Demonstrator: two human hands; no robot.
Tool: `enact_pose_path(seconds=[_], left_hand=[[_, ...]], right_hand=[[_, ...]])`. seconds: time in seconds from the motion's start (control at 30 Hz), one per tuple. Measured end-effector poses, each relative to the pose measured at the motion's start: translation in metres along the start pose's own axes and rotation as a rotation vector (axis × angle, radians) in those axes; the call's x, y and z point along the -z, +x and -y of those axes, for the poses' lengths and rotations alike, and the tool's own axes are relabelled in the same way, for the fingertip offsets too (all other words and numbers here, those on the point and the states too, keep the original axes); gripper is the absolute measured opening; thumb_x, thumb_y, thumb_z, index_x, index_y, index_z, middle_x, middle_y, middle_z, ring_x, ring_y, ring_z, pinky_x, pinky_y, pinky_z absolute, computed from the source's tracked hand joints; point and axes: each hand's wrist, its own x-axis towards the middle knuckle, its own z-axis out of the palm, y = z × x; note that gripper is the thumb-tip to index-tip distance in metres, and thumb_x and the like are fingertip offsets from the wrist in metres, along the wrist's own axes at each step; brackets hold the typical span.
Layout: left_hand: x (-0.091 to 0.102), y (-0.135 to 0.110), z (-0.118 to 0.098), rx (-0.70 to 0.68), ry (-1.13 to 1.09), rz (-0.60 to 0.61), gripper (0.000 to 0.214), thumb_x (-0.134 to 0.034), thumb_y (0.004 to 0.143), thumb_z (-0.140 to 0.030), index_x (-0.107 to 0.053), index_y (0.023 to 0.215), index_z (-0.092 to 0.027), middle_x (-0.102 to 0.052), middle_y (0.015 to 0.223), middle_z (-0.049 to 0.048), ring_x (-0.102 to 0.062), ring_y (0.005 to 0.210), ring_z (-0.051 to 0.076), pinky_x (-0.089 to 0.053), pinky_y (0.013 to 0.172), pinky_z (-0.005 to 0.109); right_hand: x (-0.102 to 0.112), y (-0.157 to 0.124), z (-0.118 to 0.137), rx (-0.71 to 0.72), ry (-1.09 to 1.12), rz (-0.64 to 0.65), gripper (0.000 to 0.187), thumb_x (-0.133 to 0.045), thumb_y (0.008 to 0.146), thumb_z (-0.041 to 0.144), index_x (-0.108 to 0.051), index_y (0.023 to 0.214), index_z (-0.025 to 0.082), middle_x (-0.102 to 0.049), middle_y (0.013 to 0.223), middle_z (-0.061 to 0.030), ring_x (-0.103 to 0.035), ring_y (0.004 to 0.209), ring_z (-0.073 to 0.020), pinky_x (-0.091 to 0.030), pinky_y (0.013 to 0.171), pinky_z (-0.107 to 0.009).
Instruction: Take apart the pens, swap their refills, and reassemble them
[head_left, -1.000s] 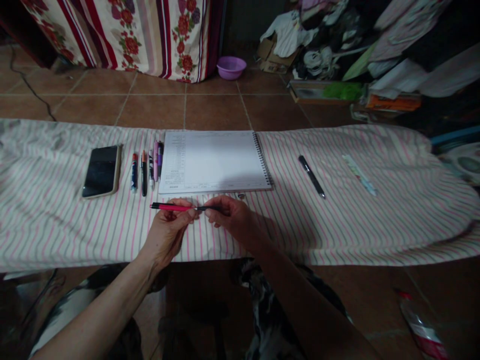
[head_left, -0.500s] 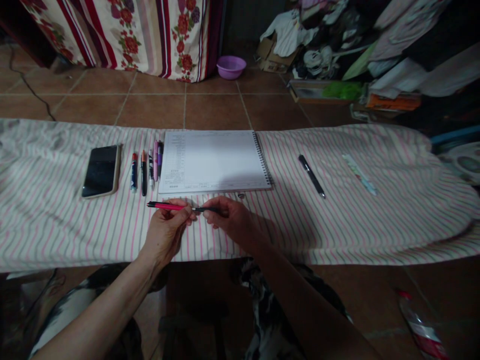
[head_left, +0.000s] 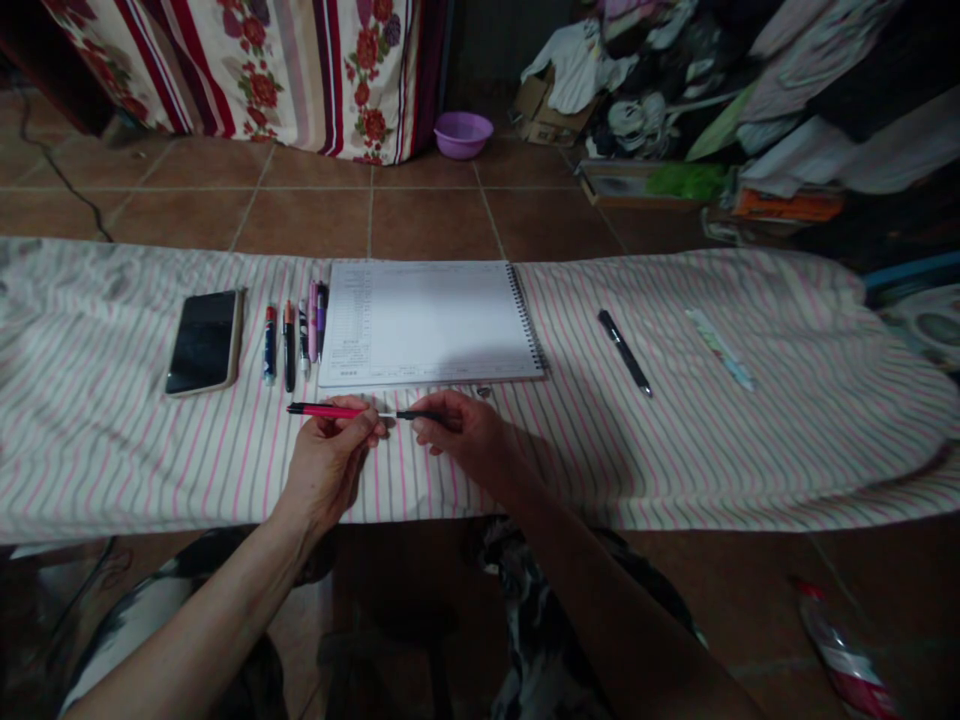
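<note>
My left hand pinches the red barrel of a pen, its black end pointing left. My right hand has its fingers closed round the pen's black front part; most of that part is hidden by the fingers. A thin pale refill shows in the gap between the two parts. Both hands are just in front of an open spiral notebook on the striped cloth. A small dark piece lies by the notebook's front edge, too small to name.
Several pens lie left of the notebook, beside a phone. To the right are a black pen and a pale patterned strip. A purple basin and a bottle are on the tiled floor.
The red barrel has moved slightly left with my left hand, away from the black front part. More of the pale refill shows between them. My right hand has shifted slightly right.
</note>
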Motion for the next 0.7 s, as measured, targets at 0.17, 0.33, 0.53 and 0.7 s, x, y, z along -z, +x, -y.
enact_pose_path(seconds=[0.17,0.33,0.53,0.7], left_hand=[[0.0009,-0.0012,-0.0011,0.002,0.004,-0.020,0.018,-0.074,0.059,-0.012,-0.059,0.069,-0.013,-0.061,0.053,0.0006,-0.053,0.051,0.007,-0.041,0.052,0.016],[-0.0008,-0.0009,-0.0016,0.002,0.004,-0.022,0.018,-0.074,0.058,-0.011,-0.059,0.067,-0.013,-0.061,0.053,0.0005,-0.052,0.051,0.006,-0.041,0.052,0.015],[-0.0006,-0.0002,-0.0023,0.011,-0.007,-0.028,0.018,-0.074,0.058,-0.011,-0.059,0.067,-0.013,-0.061,0.054,0.0006,-0.052,0.051,0.006,-0.042,0.053,0.015],[-0.0007,0.0008,-0.0041,0.035,-0.037,-0.027,0.017,-0.075,0.057,-0.010,-0.059,0.065,-0.012,-0.060,0.054,0.0007,-0.052,0.051,0.006,-0.043,0.053,0.015]], right_hand=[[0.0008,0.0001,-0.0021,0.015,-0.010,-0.017,0.019,-0.061,0.069,0.026,-0.059,0.085,0.016,-0.061,0.065,0.0021,-0.058,0.057,-0.0097,-0.049,0.051,-0.021],[0.0006,0.0003,-0.0003,0.006,-0.015,-0.017,0.019,-0.061,0.069,0.025,-0.059,0.085,0.015,-0.061,0.065,0.0017,-0.059,0.058,-0.0093,-0.050,0.051,-0.020],[-0.0008,-0.0001,-0.0020,0.026,-0.077,-0.047,0.018,-0.060,0.071,0.025,-0.060,0.087,0.016,-0.060,0.063,0.0023,-0.057,0.055,-0.0094,-0.049,0.051,-0.021],[-0.0046,-0.0014,-0.0043,0.133,-0.211,-0.102,0.016,-0.060,0.073,0.027,-0.062,0.086,0.018,-0.063,0.070,0.0006,-0.059,0.061,-0.0110,-0.050,0.057,-0.023]])
